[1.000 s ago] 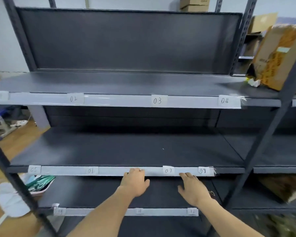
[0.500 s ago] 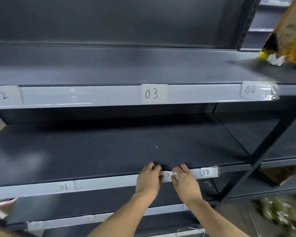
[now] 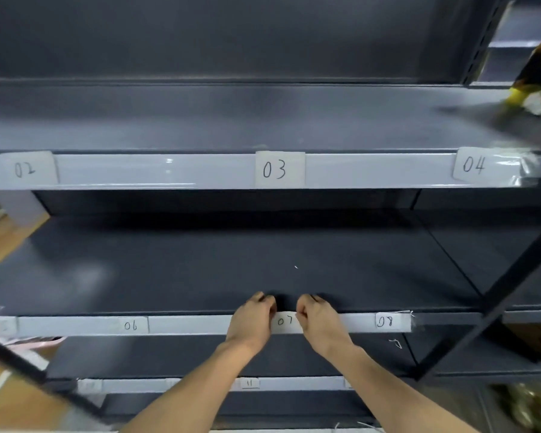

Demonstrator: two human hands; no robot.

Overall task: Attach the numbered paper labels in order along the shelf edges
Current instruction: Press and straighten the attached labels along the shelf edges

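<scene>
A dark metal shelf unit carries white paper labels under clear tape along its grey front edges. The top edge (image 3: 169, 171) shows labels 02 (image 3: 25, 169), 03 (image 3: 278, 169) and 04 (image 3: 475, 164). On the middle edge (image 3: 194, 325) sit 06 (image 3: 131, 325), 07 (image 3: 285, 321) and 08 (image 3: 385, 321). My left hand (image 3: 252, 320) and my right hand (image 3: 320, 323) rest on this edge on either side of label 07, fingers curled over the top lip and touching the label's sides. Label 11 (image 3: 250, 383) shows on the lowest edge.
A torn cardboard box (image 3: 537, 73) with white and yellow scraps sits on the top shelf at far right. A black upright post (image 3: 494, 304) slants down the right side. Wooden floor (image 3: 0, 245) shows at left. Clutter lies at bottom right.
My head has moved closer to the shelf. Both hands rose from below the middle edge onto it and closed in on label 07, fingers now curled over the lip.
</scene>
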